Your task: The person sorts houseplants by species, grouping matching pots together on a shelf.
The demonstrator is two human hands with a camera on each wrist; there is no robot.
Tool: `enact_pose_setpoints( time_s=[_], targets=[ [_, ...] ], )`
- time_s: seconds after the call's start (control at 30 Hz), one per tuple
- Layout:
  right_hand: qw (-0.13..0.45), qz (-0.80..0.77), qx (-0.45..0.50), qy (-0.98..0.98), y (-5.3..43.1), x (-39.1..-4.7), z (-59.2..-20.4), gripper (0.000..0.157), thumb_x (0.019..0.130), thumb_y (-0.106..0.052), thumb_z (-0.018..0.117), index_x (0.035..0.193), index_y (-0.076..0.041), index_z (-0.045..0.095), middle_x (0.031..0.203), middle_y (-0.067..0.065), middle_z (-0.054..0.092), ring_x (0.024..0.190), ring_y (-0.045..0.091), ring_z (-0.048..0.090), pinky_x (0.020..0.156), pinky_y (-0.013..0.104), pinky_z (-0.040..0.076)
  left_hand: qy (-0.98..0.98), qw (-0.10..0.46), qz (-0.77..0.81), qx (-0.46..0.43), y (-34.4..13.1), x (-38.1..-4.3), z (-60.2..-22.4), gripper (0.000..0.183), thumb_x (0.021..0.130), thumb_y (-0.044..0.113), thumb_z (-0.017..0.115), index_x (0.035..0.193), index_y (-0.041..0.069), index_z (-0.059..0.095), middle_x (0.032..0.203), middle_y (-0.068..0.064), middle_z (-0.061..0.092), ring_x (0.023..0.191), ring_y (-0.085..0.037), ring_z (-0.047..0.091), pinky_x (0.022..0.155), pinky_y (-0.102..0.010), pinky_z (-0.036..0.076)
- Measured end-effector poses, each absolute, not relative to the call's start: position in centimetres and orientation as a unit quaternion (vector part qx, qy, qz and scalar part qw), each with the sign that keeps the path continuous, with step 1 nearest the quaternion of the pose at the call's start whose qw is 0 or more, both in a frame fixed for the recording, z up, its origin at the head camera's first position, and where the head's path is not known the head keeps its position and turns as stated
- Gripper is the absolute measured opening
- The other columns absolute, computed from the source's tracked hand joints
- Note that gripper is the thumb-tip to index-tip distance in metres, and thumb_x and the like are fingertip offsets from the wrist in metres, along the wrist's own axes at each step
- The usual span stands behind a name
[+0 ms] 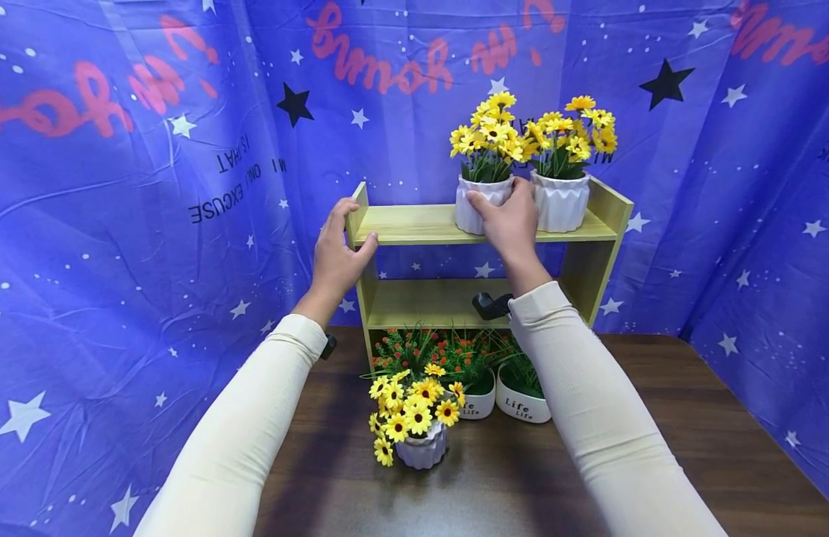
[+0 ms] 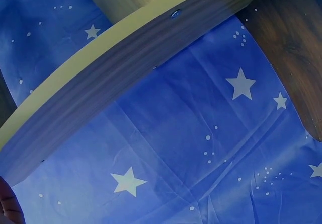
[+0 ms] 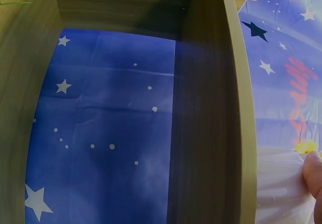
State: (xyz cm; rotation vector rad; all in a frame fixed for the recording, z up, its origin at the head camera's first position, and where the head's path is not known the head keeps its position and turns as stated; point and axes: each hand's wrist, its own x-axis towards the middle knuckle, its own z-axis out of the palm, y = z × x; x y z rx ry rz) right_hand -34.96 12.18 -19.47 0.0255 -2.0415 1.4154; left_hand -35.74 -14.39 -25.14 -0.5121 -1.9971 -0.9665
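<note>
My right hand (image 1: pixel 513 220) grips a white fluted flowerpot (image 1: pixel 469 211) of yellow artificial daisies (image 1: pixel 491 134), thumb on its front and fingers round its right side. This pot stands on the top board of a light wooden shelf (image 1: pixel 414 220). In the right wrist view the thumb (image 3: pixel 314 173) lies against the white pot wall (image 3: pixel 282 183). My left hand (image 1: pixel 340 250) holds the shelf's upper left corner, fingers over the side panel (image 1: pixel 358 209) and thumb at the front edge. Only a bit of left hand (image 2: pixel 10 204) shows in the left wrist view.
A matching daisy pot (image 1: pixel 560 201) stands at the top board's right end. Another daisy pot (image 1: pixel 422 447) stands on the dark wooden table (image 1: pixel 333 447) in front. Low white planters (image 1: pixel 524 403) with greenery sit by the shelf's bottom. A blue star-printed curtain (image 1: pixel 152 298) hangs behind.
</note>
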Motion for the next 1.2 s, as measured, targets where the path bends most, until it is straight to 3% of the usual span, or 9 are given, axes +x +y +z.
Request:
enact_pose_setpoints(
  time_s=[0.3,0.43,0.67,0.83,1.2],
  targets=[
    [0.300,0.532,-0.004,-0.791,12.3,-35.2,-19.5,0.082,0.085,-0.037,0.078,0.145,0.001,0.038,0.139,0.018,0.048,0.125,0.029,0.048,0.105,0.036,0.040,-0.801,0.413,-0.386,-0.197,-14.3,-35.9,-25.5,0.050,0.087,0.021,0.070,0.132,0.008,0.051,0.149,-0.005,0.047,0.136,-0.023,0.043,0.111,-0.037,0.034],
    [0.317,0.571,0.007,-0.757,12.1,-34.3,-20.3,0.081,0.086,-0.034,0.077,0.148,-0.001,0.036,0.148,0.016,0.044,0.135,0.026,0.042,0.110,0.031,0.034,-0.802,0.414,-0.384,-0.197,-14.4,-35.8,-25.7,0.050,0.087,0.020,0.070,0.131,0.007,0.050,0.149,-0.005,0.047,0.136,-0.025,0.043,0.110,-0.040,0.035],
    [0.394,0.621,0.045,-0.676,12.3,-29.4,-24.1,0.063,0.086,-0.023,0.079,0.138,-0.001,0.051,0.138,0.013,0.054,0.129,0.024,0.049,0.105,0.035,0.041,-0.802,0.410,-0.386,-0.200,-14.3,-35.8,-25.7,0.051,0.089,0.022,0.069,0.133,0.008,0.049,0.150,-0.005,0.045,0.136,-0.024,0.042,0.110,-0.041,0.036],
    [0.388,0.616,0.059,-0.683,11.9,-25.7,-27.9,0.058,0.088,-0.023,0.077,0.137,-0.004,0.052,0.135,0.008,0.056,0.126,0.018,0.051,0.102,0.035,0.044,-0.798,0.420,-0.383,-0.201,-14.2,-35.9,-25.4,0.050,0.088,0.021,0.070,0.132,0.008,0.049,0.149,-0.005,0.046,0.137,-0.022,0.042,0.110,-0.039,0.035],
    [0.377,0.579,0.056,-0.721,9.3,-21.3,-35.0,0.063,0.087,-0.025,0.078,0.139,-0.002,0.051,0.135,0.011,0.055,0.126,0.024,0.050,0.101,0.044,0.044,-0.795,0.422,-0.383,-0.209,-14.6,-36.1,-25.3,0.050,0.088,0.021,0.069,0.131,0.007,0.050,0.148,-0.006,0.047,0.137,-0.023,0.043,0.110,-0.039,0.035]
  ],
)
